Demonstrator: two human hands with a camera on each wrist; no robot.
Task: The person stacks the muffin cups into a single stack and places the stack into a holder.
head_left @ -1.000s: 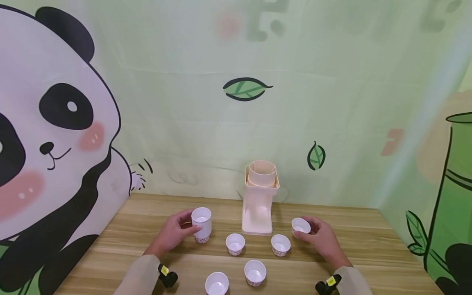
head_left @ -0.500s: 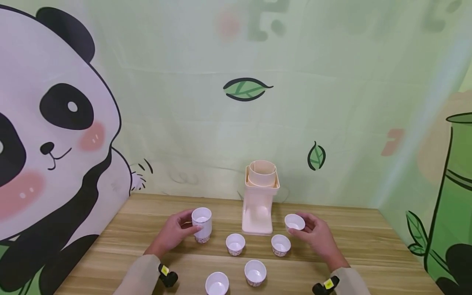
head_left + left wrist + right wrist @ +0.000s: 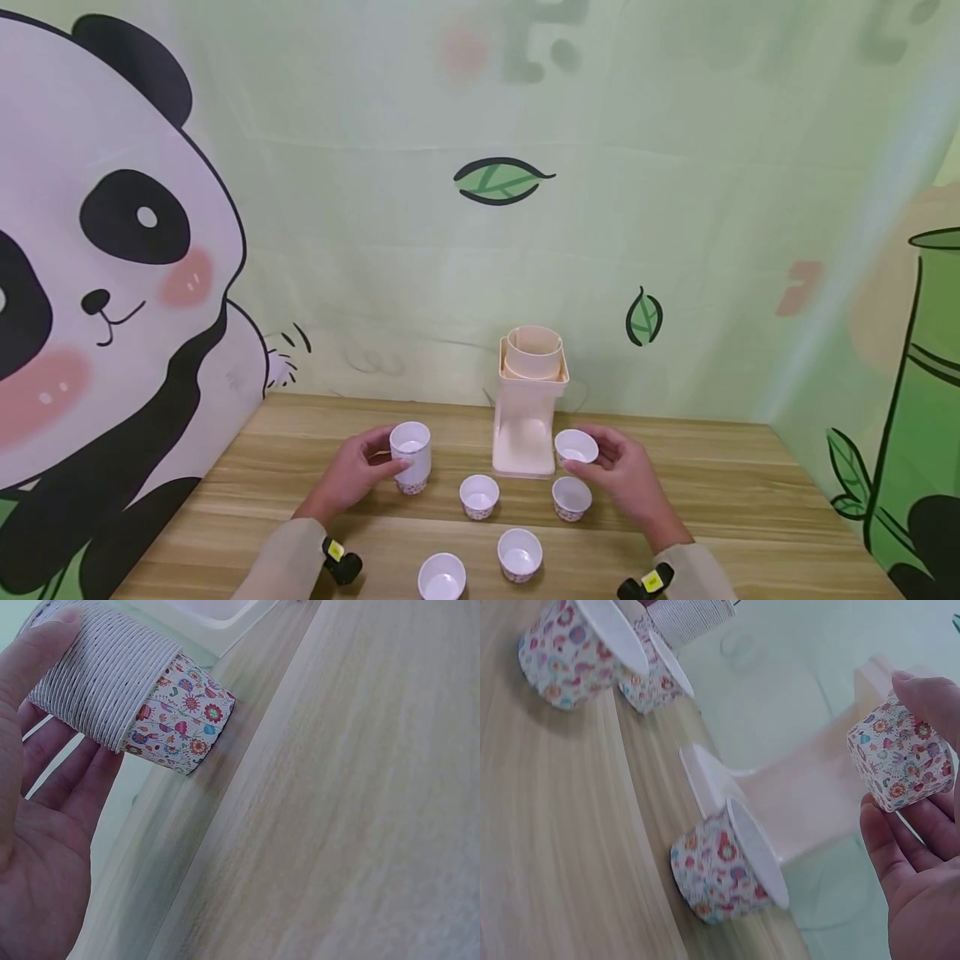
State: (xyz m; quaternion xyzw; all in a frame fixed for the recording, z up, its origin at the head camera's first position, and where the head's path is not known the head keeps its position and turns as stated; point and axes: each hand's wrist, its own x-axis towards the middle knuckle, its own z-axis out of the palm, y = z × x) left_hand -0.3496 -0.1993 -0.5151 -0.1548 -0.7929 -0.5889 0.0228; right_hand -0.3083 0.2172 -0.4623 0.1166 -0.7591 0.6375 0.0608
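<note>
On the left, my left hand [image 3: 358, 468] grips a stack of nested paper cups [image 3: 112, 679], whose many white rims show above the floral print of the lowest one. My right hand [image 3: 621, 477] pinches a single floral paper cup [image 3: 901, 757] between thumb and fingers, raised off the table with its mouth up. That cup is in front of the pink stand's right side, just behind a standing cup [image 3: 572, 502]. Another paper cup [image 3: 478, 500] stands left of it, between the two hands. Nearer the front stand two more cups, one at the middle [image 3: 519, 558] and one at the bottom edge [image 3: 442, 578].
A pale pink stand [image 3: 522, 425] with a round tube [image 3: 533, 354] in its top is at the back of the wooden table [image 3: 300, 450]. Behind the table hangs a green cloth backdrop [image 3: 375, 250] printed with a panda and leaves.
My right hand has moved left with its paper cup, from the right of the stand to the stand's front right. The left hand and its stack have stayed in place.
</note>
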